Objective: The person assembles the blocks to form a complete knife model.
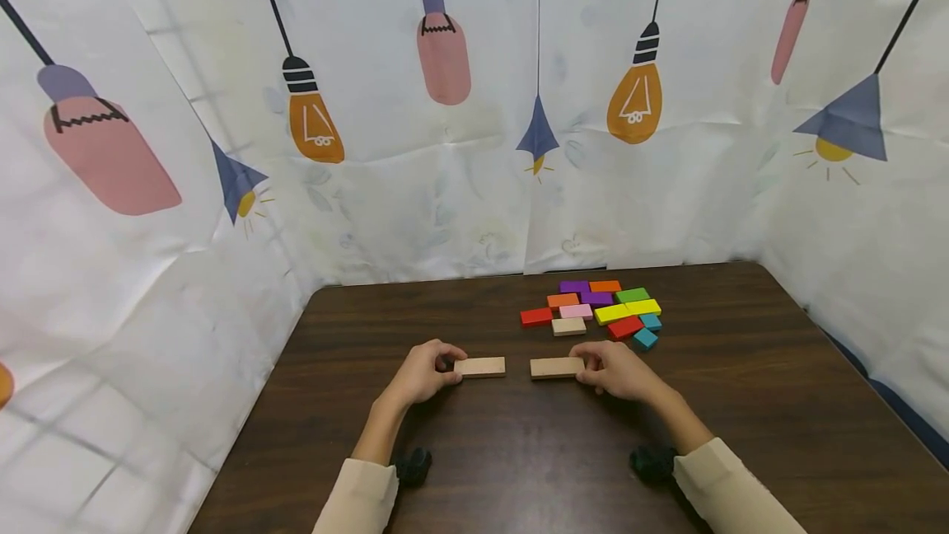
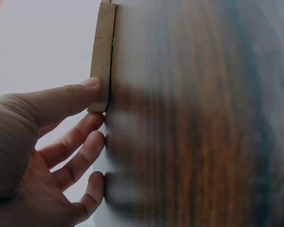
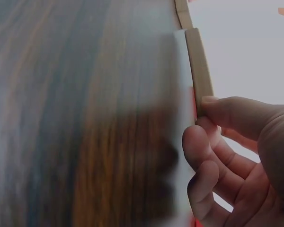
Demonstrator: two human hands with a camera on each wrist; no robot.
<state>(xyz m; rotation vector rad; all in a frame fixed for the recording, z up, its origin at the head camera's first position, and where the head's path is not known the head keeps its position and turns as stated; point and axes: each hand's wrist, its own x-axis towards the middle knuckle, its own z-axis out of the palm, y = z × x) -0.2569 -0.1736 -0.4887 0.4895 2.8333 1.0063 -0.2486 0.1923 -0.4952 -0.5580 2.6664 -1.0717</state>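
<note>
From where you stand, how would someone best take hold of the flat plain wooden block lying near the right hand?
Pinch the flat plain wooden block across its long, narrow edges near the right end, coming from the right where the right hand already touches it. It lies flat on the dark wooden table, so its thin sides are easiest to reach.

Coloured blocks (image 1: pixel 596 310) clustered on dark wooden table (image 1: pixel 741 369), lamp-print backdrop (image 1: pixel 445 147)
</note>
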